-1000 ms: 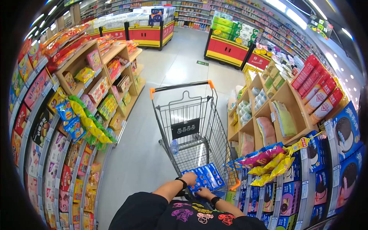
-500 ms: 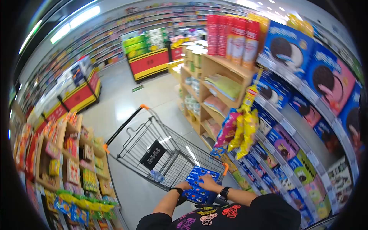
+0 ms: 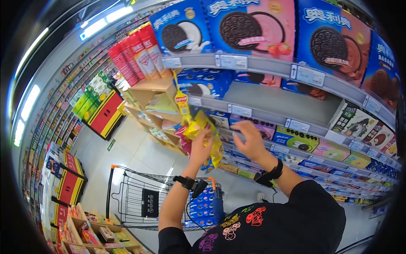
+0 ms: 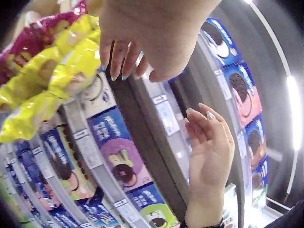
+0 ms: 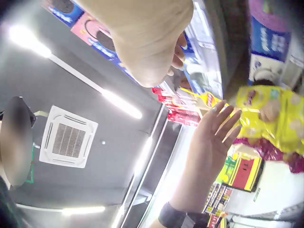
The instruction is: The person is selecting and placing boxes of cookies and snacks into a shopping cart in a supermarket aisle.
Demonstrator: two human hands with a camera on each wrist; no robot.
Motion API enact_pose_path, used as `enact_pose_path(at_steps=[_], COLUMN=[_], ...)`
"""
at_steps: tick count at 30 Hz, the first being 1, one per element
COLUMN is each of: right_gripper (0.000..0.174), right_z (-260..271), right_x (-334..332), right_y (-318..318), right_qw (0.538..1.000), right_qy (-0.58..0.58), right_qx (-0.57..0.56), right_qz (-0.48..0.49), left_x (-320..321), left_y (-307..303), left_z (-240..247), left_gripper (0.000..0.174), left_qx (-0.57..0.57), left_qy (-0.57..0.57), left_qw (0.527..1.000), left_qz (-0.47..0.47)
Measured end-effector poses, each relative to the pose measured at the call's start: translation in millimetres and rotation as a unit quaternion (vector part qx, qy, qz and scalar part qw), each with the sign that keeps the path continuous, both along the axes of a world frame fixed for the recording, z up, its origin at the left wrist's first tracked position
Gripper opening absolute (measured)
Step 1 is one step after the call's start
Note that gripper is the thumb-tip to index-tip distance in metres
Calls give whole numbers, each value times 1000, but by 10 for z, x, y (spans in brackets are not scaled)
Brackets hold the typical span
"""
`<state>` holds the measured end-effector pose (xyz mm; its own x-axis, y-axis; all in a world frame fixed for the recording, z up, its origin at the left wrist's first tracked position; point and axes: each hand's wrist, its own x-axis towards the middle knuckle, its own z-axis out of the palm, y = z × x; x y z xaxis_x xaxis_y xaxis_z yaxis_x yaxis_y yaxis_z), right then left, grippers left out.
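In the head view my left hand (image 3: 201, 148) is raised in front of hanging yellow snack bags (image 3: 215, 142); whether it touches them I cannot tell. The right wrist view shows that left hand (image 5: 209, 142) with spread, nearly straight fingers beside the yellow bags (image 5: 270, 114). My right hand (image 3: 250, 143) is held up before the shelf of cookie boxes (image 3: 262, 128), fingers loosely bent and holding nothing. It also appears in the left wrist view, palm showing (image 4: 209, 152). Blue boxes (image 3: 202, 207) lie in the shopping cart, below both hands.
The wire cart (image 3: 133, 192) stands at the lower left. Large blue cookie boxes (image 3: 177, 31) line the upper shelf, above a bare stretch of shelf (image 3: 275, 99). Red cans (image 3: 139, 53) stand on a wooden rack (image 3: 156, 85). Promotion bins (image 3: 103, 116) are farther left.
Both hands have left the blue boxes in the cart and risen toward the shelf. The view has swung right, so the cart now appears lower and farther left.
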<state>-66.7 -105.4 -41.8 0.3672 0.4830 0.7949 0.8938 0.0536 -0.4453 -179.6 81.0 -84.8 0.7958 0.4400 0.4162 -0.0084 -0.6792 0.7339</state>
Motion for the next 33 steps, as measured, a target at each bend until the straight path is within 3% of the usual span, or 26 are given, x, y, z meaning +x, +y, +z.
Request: enact_pose_path(at_steps=[3,7,13,17,20,23,26,33], right_gripper=[27,34,62,83,73,75,73,63], right_z=[447,675,974,1019,690,937,950,938], right_x=[387,901,1234,1323,1560,1380,1330,1271], right_y=[-124,154,688,909,1249,1139,1195,1230], right_qw=[998,990,962,946,942,945,929,924], right_qy=[-63,-134,-55,-156,-277,-156,-131,-153], right_qx=[-14,-47,-264,-268,-112,-269,-330,-323], right_qz=[-28,-4,-49,-98,-152,-99,-109,-135], left_x=[373,879,1174,1218,1204,1199,1220,1209], left_y=[-78,175,495,578,566,555,596,574], left_z=[520,706,1055,1070,1039,1054,1039,1047], left_gripper=[36,58,75,81,82,82,83,87], left_qx=[112,248,365,394,401,385,365,363], left_qy=[-106,-126,-36,79,88,80,69,77], left_qw=[988,956,919,904,900,910,921,922], left_qz=[6,91,146,144,146,133,117,114])
